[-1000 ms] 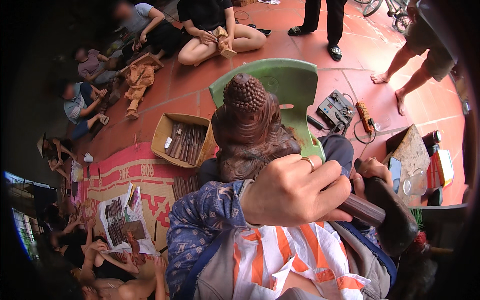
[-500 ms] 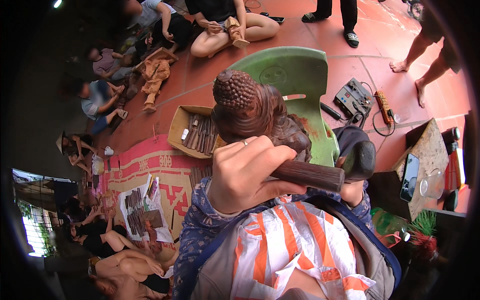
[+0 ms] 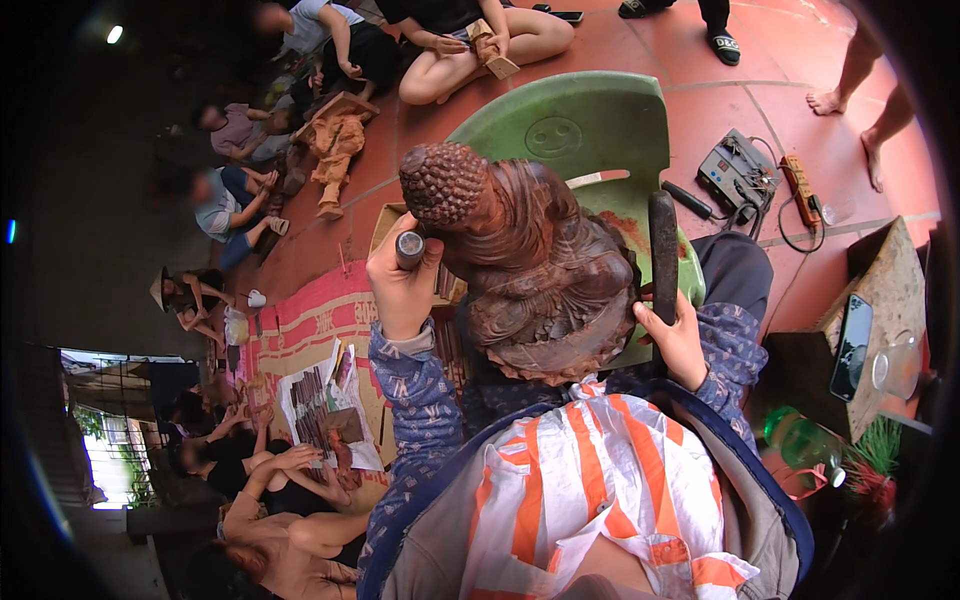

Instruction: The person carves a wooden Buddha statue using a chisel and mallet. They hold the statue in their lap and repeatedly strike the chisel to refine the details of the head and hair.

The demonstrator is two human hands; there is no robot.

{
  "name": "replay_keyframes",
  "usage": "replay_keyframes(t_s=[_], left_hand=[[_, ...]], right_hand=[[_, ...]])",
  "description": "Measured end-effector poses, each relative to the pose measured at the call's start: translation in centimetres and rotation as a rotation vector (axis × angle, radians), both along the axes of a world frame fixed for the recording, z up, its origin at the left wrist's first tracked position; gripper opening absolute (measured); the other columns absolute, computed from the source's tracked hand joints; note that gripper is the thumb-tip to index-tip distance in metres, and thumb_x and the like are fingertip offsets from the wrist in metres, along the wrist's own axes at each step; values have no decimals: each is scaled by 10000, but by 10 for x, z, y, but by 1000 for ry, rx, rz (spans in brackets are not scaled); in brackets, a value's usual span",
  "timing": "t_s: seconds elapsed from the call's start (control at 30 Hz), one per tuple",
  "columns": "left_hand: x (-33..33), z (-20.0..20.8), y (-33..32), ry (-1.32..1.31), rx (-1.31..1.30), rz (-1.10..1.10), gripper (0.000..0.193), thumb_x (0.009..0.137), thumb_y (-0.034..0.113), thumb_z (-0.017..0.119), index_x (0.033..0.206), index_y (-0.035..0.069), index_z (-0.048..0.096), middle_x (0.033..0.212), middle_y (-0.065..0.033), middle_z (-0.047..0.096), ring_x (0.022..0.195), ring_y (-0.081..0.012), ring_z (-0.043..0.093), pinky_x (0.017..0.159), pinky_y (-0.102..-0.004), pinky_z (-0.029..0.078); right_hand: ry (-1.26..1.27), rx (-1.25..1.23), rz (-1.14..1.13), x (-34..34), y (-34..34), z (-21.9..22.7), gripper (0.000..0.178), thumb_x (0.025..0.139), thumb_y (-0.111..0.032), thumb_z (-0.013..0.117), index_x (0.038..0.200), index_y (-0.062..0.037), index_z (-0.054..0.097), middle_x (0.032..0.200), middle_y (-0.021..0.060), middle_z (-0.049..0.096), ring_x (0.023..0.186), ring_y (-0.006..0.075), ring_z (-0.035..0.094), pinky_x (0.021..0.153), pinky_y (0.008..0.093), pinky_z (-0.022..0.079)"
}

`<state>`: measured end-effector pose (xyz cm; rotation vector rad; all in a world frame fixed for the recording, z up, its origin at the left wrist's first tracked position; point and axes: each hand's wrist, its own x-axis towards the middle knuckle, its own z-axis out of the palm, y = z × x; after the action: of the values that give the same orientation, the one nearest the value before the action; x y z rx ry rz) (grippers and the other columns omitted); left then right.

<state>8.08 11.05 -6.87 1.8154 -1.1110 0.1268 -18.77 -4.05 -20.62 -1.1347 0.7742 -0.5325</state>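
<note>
A dark brown wooden carving of a seated figure with a knobbed head (image 3: pixel 530 250) leans tilted on a green plastic chair (image 3: pixel 600 110), its head toward the upper left. My left hand (image 3: pixel 398 295), beside the carving's head, is closed around a dark-handled carving chisel (image 3: pixel 409 249); the handle's round butt faces up and its blade is hidden. To the right of the carving, my right hand (image 3: pixel 680 345) grips a dark, club-like mallet (image 3: pixel 663 255) held upright. The right fingertips are close to the carving's base; whether they touch it I cannot tell.
Behind my left hand is a cardboard box (image 3: pixel 388 228). More tools lie on paper (image 3: pixel 320 400) over a patterned mat. At right are an electrical control box (image 3: pixel 735 170), an orange power strip (image 3: pixel 800 190) and a phone (image 3: pixel 851 345). Several people sit around the left and far side.
My left hand has moved left and up with the chisel, from in front of the carving to beside its head, uncovering its body. The mallet has swung upright at the carving's right.
</note>
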Motion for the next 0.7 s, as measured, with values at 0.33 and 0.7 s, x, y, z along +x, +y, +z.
replay_keyframes(t_s=[0.33, 0.7], left_hand=[[-8, 9, -4, 48, 41, -53, 381, 893, 299, 683, 1049, -43, 619, 758, -7, 618, 715, -65, 514, 635, -244, 437], [-7, 11, -5, -56, 119, 11, 398, 836, 167, 734, 1135, -61, 605, 931, -153, 678, 854, -191, 665, 738, -307, 507]], right_hand=[[-50, 272, 105, 1, 1, -8, 330, 888, -211, 676, 1142, -38, 554, 903, 11, 605, 770, 87, 593, 583, 248, 558], [-68, 177, -42, 11, 4, 3, 309, 850, -219, 728, 1050, -30, 587, 830, -8, 607, 690, 65, 562, 544, 210, 473]])
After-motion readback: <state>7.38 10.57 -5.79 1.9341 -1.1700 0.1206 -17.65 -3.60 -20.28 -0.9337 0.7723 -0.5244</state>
